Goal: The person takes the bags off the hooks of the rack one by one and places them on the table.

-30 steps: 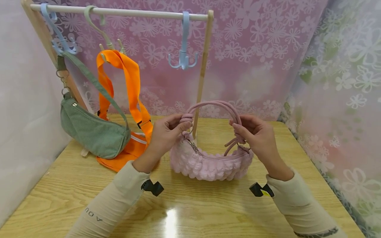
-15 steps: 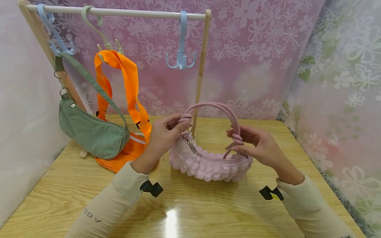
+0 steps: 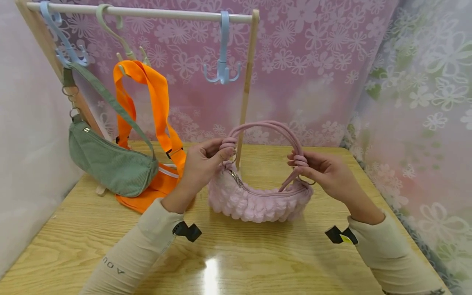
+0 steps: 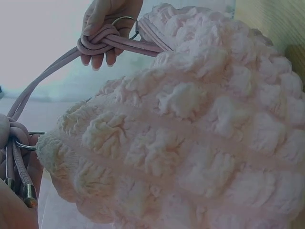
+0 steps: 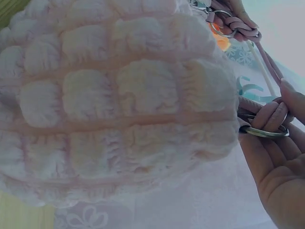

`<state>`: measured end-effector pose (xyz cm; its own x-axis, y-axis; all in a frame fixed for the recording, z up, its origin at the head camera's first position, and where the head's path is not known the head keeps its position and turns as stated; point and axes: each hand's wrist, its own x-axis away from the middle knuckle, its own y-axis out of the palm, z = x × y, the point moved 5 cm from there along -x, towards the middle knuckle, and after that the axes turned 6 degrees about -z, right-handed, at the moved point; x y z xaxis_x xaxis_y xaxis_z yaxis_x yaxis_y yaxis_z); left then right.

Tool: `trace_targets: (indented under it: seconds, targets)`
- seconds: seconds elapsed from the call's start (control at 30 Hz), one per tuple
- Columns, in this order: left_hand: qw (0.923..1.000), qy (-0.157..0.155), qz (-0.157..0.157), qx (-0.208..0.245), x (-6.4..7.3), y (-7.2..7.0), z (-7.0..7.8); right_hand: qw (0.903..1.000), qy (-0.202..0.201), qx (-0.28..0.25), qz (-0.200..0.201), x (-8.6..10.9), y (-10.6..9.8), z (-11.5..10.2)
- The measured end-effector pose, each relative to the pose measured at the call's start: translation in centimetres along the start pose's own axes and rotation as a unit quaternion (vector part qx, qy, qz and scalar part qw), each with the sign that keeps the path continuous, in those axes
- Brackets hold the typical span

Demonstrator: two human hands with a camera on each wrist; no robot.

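Observation:
A puffy pink handbag [image 3: 258,207] sits upright over the table in the head view, its corded handle [image 3: 274,124] arched up. My left hand [image 3: 203,162] pinches the knotted cord at the handle's left end, thumb toward me. On the other side, my right hand [image 3: 330,176] holds the right-hand knot [image 3: 300,160] between thumb and fingers. A metal ring [image 5: 267,132] joins the cord to the bag beside the right palm in the right wrist view. Metal-tipped cord ends [image 4: 30,194] hang by the left hand in the left wrist view.
A wooden rack with a white rail [image 3: 166,14] stands behind. An unladen blue hook [image 3: 222,69] hangs at its right. To the left, a green corduroy bag [image 3: 110,162] and an orange bag [image 3: 147,192] hang by their straps from other hooks. The wooden table [image 3: 254,262] extends toward me.
My right hand slid down from the handle to its right knot, then took hold there and drew slightly outward. The handle arch has widened. The left hand keeps its grip.

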<state>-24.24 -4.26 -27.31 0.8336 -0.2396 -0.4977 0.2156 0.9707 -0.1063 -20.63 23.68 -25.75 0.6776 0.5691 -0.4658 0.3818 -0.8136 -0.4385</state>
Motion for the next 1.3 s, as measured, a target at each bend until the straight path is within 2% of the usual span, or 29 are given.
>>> trace_targets:
  seconds: [0.1, 0.2, 0.3, 0.47, 0.67, 0.9, 1.07, 1.2, 1.3]
  targets:
    - [0.9999, -0.002, -0.005, 0.009, -0.1, 0.0, 0.0, 0.9997, 0.007, 0.024, -0.001, -0.1, -0.6, -0.5]
    - [0.9998, -0.007, -0.015, 0.013, -0.3, 0.2, -0.1, 0.9998, 0.005, 0.018, 0.002, 0.0, -1.3, -1.0]
    - [0.9993, -0.014, -0.033, 0.004, -0.5, 0.7, -0.1, 1.0000, 0.007, 0.002, 0.005, 0.2, -1.9, -1.4]
    - [0.9968, -0.024, -0.076, 0.004, -0.7, 1.7, -0.1, 0.9991, 0.039, 0.003, 0.017, 1.1, -3.2, -2.1]
    - [0.9925, -0.015, -0.118, 0.028, -0.6, 3.5, 0.2, 0.9971, 0.065, -0.016, 0.037, 2.4, -4.8, -3.1]
    - [0.9881, -0.011, -0.151, 0.028, -1.0, 6.1, 0.7, 0.9941, 0.090, 0.013, 0.058, 4.2, -7.1, -4.1]
    - [0.9842, -0.033, -0.167, 0.049, -1.0, 7.6, 0.9, 0.9936, 0.107, 0.008, 0.035, 5.5, -8.1, -3.8]
    - [0.9752, -0.060, -0.194, 0.088, -0.9, 8.8, 0.7, 0.9875, 0.154, 0.031, 0.015, 6.9, -9.3, -3.3]
    - [0.9683, -0.079, -0.211, 0.107, -0.9, 9.5, 0.2, 0.9877, 0.155, 0.022, -0.009, 7.6, -9.9, -2.7]
